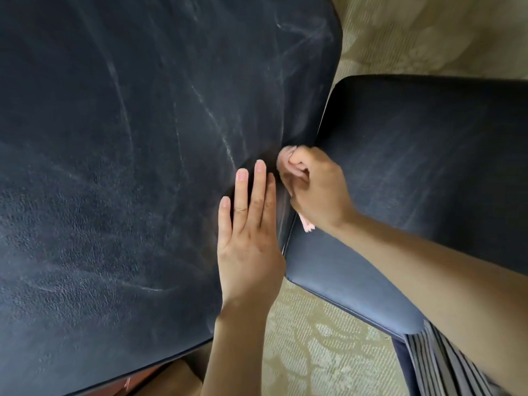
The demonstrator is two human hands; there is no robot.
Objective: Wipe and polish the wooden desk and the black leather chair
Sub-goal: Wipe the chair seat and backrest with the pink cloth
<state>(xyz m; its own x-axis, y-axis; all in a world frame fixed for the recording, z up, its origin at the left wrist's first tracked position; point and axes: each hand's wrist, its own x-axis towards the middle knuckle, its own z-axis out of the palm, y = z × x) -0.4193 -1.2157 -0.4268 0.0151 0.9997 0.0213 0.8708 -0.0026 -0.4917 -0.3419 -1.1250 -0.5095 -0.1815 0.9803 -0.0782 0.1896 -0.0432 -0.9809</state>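
The black leather chair fills most of what I can see. Its large cushion [128, 167] spreads across the left, and a smaller cushion [428, 155] lies to the right, over a pale patterned carpet [320, 352]. The leather is grainy and dull. Whitish streaks swirl across the large cushion and fainter straight ones cross the smaller, so I'd judge the wiping is under way but the polish is not finished.

The left hand [248, 241] lies flat on the large cushion's right edge, its grip open with the fingers straight, and it looks to be pressing the leather aside. The right hand [317, 190] has its grip closed around a bunched pink cloth [286, 159], which it pushes into the crease where the two cushions meet. I cannot make out the desk, so I can't say how it stands.
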